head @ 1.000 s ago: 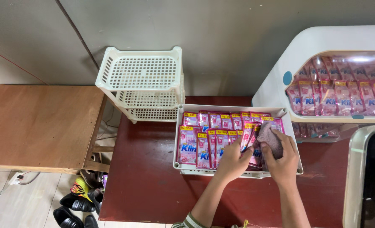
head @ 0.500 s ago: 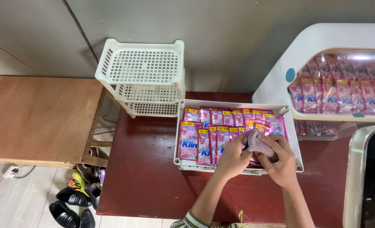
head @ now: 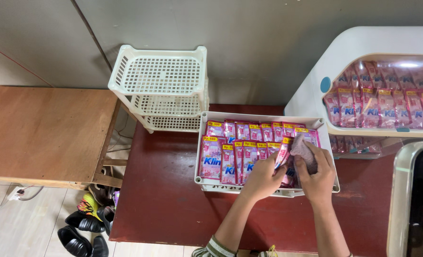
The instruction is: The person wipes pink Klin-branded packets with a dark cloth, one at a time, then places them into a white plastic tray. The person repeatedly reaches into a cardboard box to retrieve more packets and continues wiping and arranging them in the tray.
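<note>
2 rows of pink sachets [head: 230, 157] filling 1 white tray [head: 203, 147] at the dark red table's [head: 164, 200] back edge. Left hand [head: 261, 178] pinching 1 sachet [head: 283, 152] upright; right hand [head: 316, 173] with fingers curled on a pinkish cloth [head: 303, 150] at the tray's right end. 1 white stacked basket rack [head: 161, 88] against the grey wall, wooden bench [head: 44, 131] alongside, shoes [head: 85, 228] on tile. Exact sachet count unreadable, hands covering some.

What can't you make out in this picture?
- Head view: the sachets under the left hand and right hand are covered.
- The cloth is partly hidden by the right hand's fingers.
- The cabinet is cut off by the right edge.
- The shoes are partly hidden under the tables.
</note>
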